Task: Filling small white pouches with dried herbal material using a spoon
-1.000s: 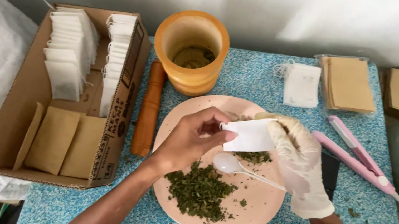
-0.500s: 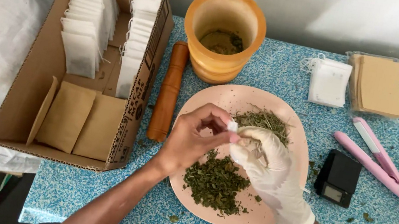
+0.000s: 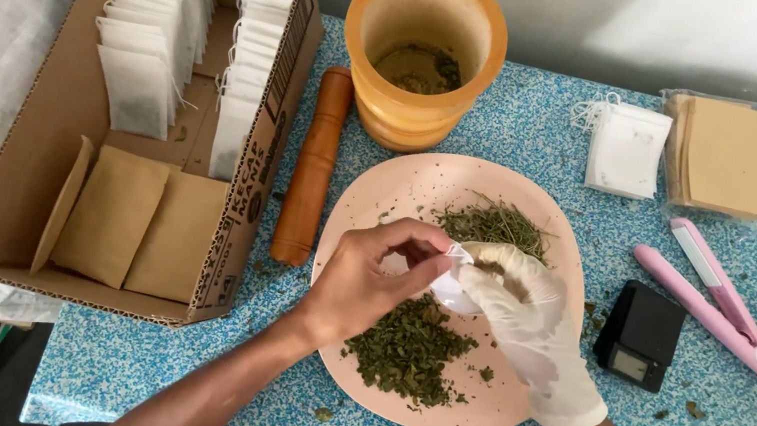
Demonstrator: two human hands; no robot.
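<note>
Small white tea bag (image 3: 454,284): thin, soft filter material, crumpled where it is gripped, mostly hidden between the two hands. It sits above the middle of the pink plate (image 3: 371,197), held just clear of the surface.

Plate: round, shallow, pale pink, smooth and matte, dusted with green crumbs. On its near half lies a heap of dark green crushed leaves (image 3: 408,347), flaky and coarse. On its far half lies a looser tuft of grey-green dried herb (image 3: 496,224), thin and stalky.

Left hand (image 3: 368,277): bare, fingers curled in, thumb and fingertips pinched on the left edge of the tea bag. Right hand (image 3: 532,329): in a white glove of thin, wrinkled material, fingers bunched on the right side of the bag; the tips are tucked at its mouth, and how deep they go cannot be told.

Around the plate:
- Beyond it, a wooden mortar (image 3: 423,53), orange-tan, cylindrical, thick-walled, green residue at the bottom.
- To its left, a wooden pestle (image 3: 313,167), rounded rod, lying flat.
- Further left, a cardboard box (image 3: 30,178) with rows of white bags and tan paper envelopes.
- To its right, a small black scale (image 3: 639,336), then a pink heat sealer (image 3: 714,297).
- All stand on a blue speckled tabletop (image 3: 532,136).
</note>
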